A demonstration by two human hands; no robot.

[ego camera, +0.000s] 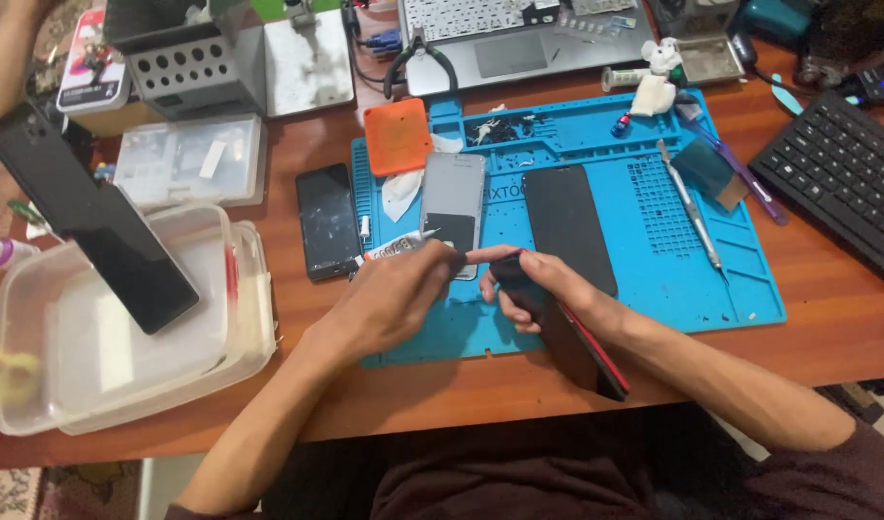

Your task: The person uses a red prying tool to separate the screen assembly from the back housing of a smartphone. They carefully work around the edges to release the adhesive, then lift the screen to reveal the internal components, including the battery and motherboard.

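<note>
Black and thin, the phone frame with a red edge [581, 351] sits in the right hand [543, 289], fingers closed around its upper end, over the near edge of the blue work mat [653, 299]. It looks light, stiff and fragile, so I would hold it by the rims, not the flat face. The left hand [389, 299] pinches a small white tube [394, 248] and its forefinger touches the frame. At the far left, a white card package with a red picture [93, 63] stands beside the grey tool holder [187, 72].
</note>
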